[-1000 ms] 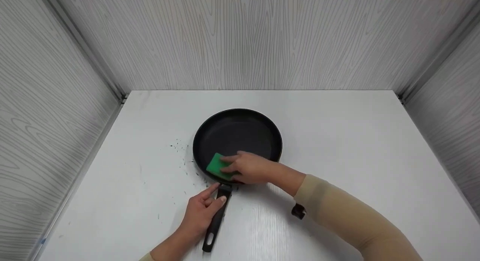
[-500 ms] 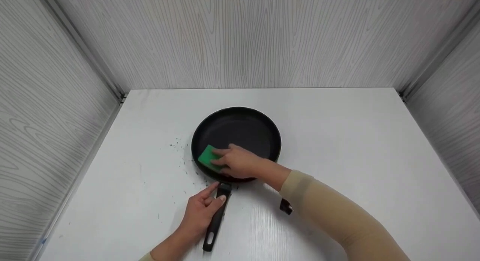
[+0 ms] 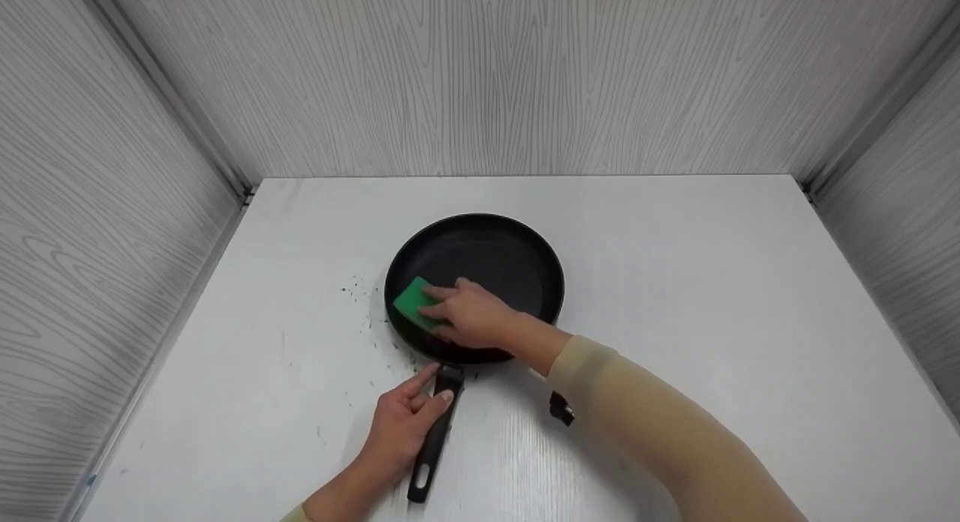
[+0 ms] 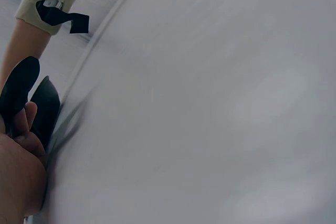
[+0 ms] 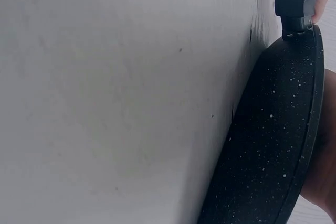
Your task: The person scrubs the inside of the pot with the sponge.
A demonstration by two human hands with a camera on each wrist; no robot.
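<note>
A black frying pan (image 3: 487, 259) sits on the white table, its handle (image 3: 433, 447) pointing toward me. My left hand (image 3: 401, 424) grips the handle near the pan's rim, thumb on top. Inside the pan, at its left side, my right hand (image 3: 476, 312) holds a green sponge (image 3: 415, 303) against the surface, fingers spread over it. The right wrist view shows the speckled outer wall of the pan (image 5: 262, 140), with part of the right hand (image 5: 321, 150) behind the rim. In the left wrist view the left hand (image 4: 23, 166) is at the edge, around the handle (image 4: 20, 87).
Dark crumbs (image 3: 360, 289) are scattered on the table (image 3: 697, 282) left of the pan and around the handle's base. Wood-patterned panels (image 3: 487, 79) stand at the back and both sides. A black strap piece (image 3: 560, 408) hangs below the right sleeve.
My right hand has slid the sponge up and to the left inside the pan, from near the handle to the left wall. The left hand stays on the handle.
</note>
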